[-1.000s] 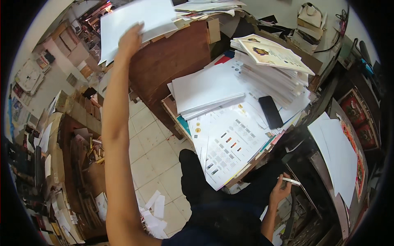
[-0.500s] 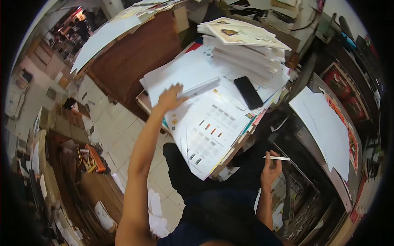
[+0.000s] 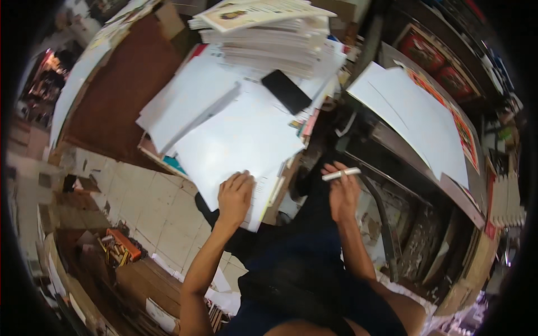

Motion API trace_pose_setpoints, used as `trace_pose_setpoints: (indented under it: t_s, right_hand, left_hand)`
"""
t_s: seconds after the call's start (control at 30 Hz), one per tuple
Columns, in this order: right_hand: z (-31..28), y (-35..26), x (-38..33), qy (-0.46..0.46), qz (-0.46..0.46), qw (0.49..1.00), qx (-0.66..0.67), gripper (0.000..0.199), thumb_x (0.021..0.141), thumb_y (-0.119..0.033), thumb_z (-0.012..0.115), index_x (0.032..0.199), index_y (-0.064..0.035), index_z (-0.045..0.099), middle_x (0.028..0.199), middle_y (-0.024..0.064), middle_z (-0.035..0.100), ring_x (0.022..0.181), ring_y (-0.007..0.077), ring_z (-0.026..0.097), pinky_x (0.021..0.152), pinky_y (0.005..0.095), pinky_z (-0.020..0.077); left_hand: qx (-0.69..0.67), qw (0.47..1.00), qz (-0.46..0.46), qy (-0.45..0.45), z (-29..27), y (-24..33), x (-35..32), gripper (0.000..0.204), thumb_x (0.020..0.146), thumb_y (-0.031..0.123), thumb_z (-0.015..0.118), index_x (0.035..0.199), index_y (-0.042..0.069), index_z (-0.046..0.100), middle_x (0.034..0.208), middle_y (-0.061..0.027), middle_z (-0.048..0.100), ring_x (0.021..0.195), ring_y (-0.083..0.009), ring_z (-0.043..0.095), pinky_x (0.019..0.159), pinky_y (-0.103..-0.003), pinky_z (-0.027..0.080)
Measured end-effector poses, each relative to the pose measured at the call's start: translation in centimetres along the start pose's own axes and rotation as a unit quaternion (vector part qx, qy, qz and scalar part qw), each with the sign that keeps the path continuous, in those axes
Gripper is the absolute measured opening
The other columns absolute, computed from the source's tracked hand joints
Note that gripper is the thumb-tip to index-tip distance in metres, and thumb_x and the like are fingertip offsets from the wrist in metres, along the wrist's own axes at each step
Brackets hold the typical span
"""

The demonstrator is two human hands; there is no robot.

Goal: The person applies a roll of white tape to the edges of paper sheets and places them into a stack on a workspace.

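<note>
My left hand [image 3: 235, 196] lies flat on the near edge of a blank white sheet [image 3: 238, 134], fingers extended. This sheet covers most of a printed sheet [image 3: 259, 196], whose edge shows beside my hand. Farther left on the same pile are more white sheets [image 3: 188, 95], one with a raised edge. Over my lap, to the right of the pile, my right hand [image 3: 343, 193] holds a slim white stick [image 3: 341, 174] between thumb and fingers. A black phone [image 3: 286, 91] rests on the papers beyond the blank sheet.
A tall stack of papers [image 3: 269, 50] with a printed picture on top stands at the back. On the right, large white sheets [image 3: 412, 112] lie on a dark machine. A brown wooden panel [image 3: 120, 89] rises at left. An orange box of small items [image 3: 124, 246] sits lower left.
My left hand has come back toward me from the far sheets, and a blank sheet now covers the printed one. My right hand still holds the stick. The view has swung right.
</note>
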State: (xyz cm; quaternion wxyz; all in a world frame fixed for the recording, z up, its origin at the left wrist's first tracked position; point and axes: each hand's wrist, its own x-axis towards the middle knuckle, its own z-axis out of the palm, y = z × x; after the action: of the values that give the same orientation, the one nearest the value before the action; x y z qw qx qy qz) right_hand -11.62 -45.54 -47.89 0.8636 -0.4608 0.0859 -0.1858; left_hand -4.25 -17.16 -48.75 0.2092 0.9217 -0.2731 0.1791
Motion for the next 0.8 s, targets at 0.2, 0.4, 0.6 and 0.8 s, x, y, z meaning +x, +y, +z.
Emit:
trace_pose_setpoints:
  t_s: [0.2, 0.4, 0.6, 0.8]
  right_hand:
    - [4.4, -1.1, -0.6, -0.116, 0.073, 0.985, 0.101, 0.062, 0.102, -0.039, 0.049, 0.141, 0.0089, 0.045, 0.145, 0.0223, 0.051, 0.132, 0.0309, 0.051, 0.114, 0.0426, 0.0386]
    - [4.9, 0.3, -2.7, -0.194, 0.005, 0.972, -0.132, 0.058, 0.104, -0.035, 0.05, 0.139, 0.0111, 0.05, 0.15, 0.0222, 0.047, 0.137, 0.027, 0.047, 0.113, 0.0413, 0.0349]
    - [6.5, -0.3, -2.8, -0.179, 0.141, 0.973, 0.041, 0.051, 0.105, -0.025, 0.05, 0.145, 0.0058, 0.045, 0.146, 0.0203, 0.051, 0.139, 0.0271, 0.046, 0.117, 0.0397, 0.0337]
    - [6.8, -0.1, -1.8, -0.262, -0.025, 0.89, -0.374, 0.028, 0.093, -0.01, 0.07, 0.118, 0.0003, 0.068, 0.108, 0.0129, 0.072, 0.099, 0.0192, 0.069, 0.083, 0.0321, 0.055]
  left_hand:
    - [-0.316, 0.945, -0.071, 0.033, -4.2, 8.7, 2.9, 0.037, 0.081, 0.01, 0.08, 0.115, 0.001, 0.069, 0.112, -0.0145, 0.071, 0.098, -0.0328, 0.068, 0.085, -0.041, 0.054]
    - [-0.362, 0.929, -0.079, 0.006, -3.5, 11.3, 2.9, 0.031, 0.08, 0.007, 0.081, 0.109, 0.0, 0.071, 0.104, -0.0145, 0.073, 0.081, -0.0229, 0.071, 0.067, -0.03, 0.055]
    - [-0.37, 0.928, -0.035, 0.004, -2.2, 10.6, 0.3, 0.02, 0.083, 0.001, 0.077, 0.102, 0.0, 0.074, 0.093, -0.0136, 0.074, 0.071, -0.0218, 0.071, 0.061, -0.029, 0.054]
    - [-0.326, 0.941, -0.056, -0.067, -3.3, 7.4, -1.0, 0.021, 0.082, 0.002, 0.078, 0.103, 0.003, 0.075, 0.094, -0.0135, 0.074, 0.074, -0.025, 0.072, 0.064, -0.032, 0.055]
